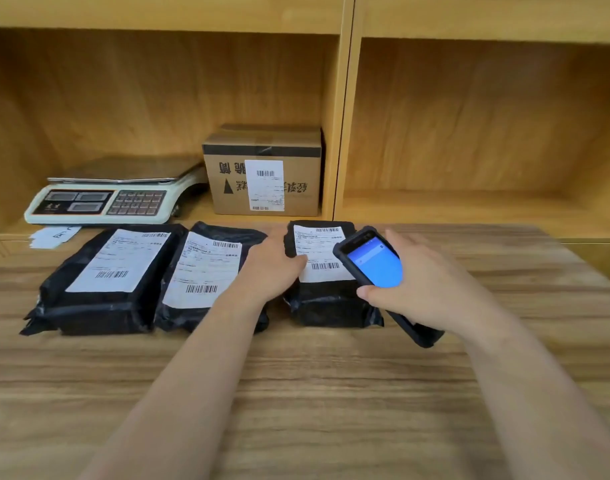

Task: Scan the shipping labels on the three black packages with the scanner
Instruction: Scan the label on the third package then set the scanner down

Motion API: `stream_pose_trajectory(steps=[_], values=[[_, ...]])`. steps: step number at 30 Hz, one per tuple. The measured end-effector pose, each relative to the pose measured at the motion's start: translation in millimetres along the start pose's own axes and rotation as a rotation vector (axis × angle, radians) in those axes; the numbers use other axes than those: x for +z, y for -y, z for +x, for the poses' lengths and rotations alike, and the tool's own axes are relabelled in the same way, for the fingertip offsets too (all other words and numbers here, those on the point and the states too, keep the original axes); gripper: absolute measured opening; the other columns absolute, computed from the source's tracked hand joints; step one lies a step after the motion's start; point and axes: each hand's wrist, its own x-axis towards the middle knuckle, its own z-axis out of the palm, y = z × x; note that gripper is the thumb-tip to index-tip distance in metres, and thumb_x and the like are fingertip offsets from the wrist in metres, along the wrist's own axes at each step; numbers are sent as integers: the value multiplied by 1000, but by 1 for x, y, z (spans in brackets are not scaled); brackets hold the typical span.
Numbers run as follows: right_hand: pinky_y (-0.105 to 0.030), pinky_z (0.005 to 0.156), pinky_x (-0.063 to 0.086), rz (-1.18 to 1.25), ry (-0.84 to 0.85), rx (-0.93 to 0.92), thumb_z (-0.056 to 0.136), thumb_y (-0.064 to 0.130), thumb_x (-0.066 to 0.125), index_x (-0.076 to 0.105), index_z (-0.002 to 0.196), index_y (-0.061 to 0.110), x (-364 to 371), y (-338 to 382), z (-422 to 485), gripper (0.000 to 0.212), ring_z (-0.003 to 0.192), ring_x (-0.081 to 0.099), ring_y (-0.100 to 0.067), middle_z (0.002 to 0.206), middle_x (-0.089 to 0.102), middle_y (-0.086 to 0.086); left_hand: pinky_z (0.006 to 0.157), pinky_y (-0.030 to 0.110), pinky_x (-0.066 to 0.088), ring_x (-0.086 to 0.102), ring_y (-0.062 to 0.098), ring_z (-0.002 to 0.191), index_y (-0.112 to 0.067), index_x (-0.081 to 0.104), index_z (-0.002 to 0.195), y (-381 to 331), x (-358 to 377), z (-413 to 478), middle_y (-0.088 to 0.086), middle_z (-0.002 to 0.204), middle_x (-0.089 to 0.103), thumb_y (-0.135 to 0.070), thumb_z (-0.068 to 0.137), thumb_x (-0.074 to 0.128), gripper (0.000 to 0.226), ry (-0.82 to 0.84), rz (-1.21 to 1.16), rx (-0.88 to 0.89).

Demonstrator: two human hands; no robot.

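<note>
Three black plastic packages lie in a row on the wooden table (pixel 296 393), each with a white shipping label facing up. The left package (pixel 99 299) and the middle package (pixel 179 317) touch each other. The right package (pixel 327 306) lies a little apart. My left hand (pixel 272 268) rests on the left edge of the right package, fingers on its label (pixel 317 251). My right hand (pixel 424 285) holds a black handheld scanner (pixel 376 261) with a lit blue screen, tilted over the right side of that label.
A wooden shelf unit stands behind the table. In its left bay sit a weighing scale (pixel 106 199) and a cardboard box (pixel 265 171) with its own label. Small white paper slips (pixel 52 236) lie in front of the scale. The right bay (pixel 480 133) holds nothing visible.
</note>
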Motion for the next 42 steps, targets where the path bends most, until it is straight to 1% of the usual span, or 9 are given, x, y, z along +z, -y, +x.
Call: stream_pose_trajectory(steps=[3,8,13,17,20,24,29,37,42], values=[[-29,62,40,37,-26,-22,66,63,70,55,115,36,-1,-7,0,57,88,55,-8,102,61,15,100,31,41,52,26,134,-34,35,154,4,8,2,1,149,57,-25,97,62,64,21,-17,-23],[-27,58,41,100,-8,-16,69,56,75,55,118,42,-5,-14,1,55,76,57,1,93,62,20,105,51,50,53,24,132,-46,32,153,9,11,11,-6,149,55,-20,97,63,69,54,-157,-55],[-33,63,52,101,34,-47,69,59,74,51,123,42,-10,-15,8,61,66,61,-4,100,62,18,83,36,58,58,25,123,-40,59,136,13,12,17,-6,141,55,-20,98,65,43,99,-129,-77],[-36,65,57,130,27,-74,65,60,72,55,114,45,-13,-15,12,54,80,64,-5,99,64,18,104,50,52,55,27,129,-34,71,127,19,14,21,-3,144,58,-18,97,68,34,65,-130,-55],[-38,83,52,111,0,-64,65,61,72,56,116,37,-13,-17,15,59,98,58,-11,107,61,16,107,39,48,54,22,130,-27,73,126,21,14,21,-1,140,63,-11,97,66,34,7,-111,-32],[-36,84,46,109,-35,-66,71,57,75,52,126,34,-14,-19,17,63,106,53,-16,114,58,10,107,33,45,55,20,130,-25,74,126,17,17,19,0,137,65,-9,100,62,34,-36,-49,-5],[-34,78,43,117,-72,-71,68,62,71,51,133,37,-15,-23,18,72,105,53,-14,115,58,14,97,27,51,64,18,118,-29,75,125,14,15,21,-1,125,72,-11,99,62,33,-115,-124,73],[-31,63,40,126,-55,-55,61,64,68,56,102,37,-12,-20,17,51,88,53,-5,98,58,13,77,19,49,65,14,89,-25,71,130,4,3,17,0,113,77,-8,100,59,37,-479,-82,304],[-36,77,51,69,27,-51,61,62,68,55,109,37,-11,-14,13,56,91,56,-7,102,59,15,77,0,40,62,7,97,-26,68,135,-1,0,14,-13,118,70,-9,101,57,39,-556,-88,295]])
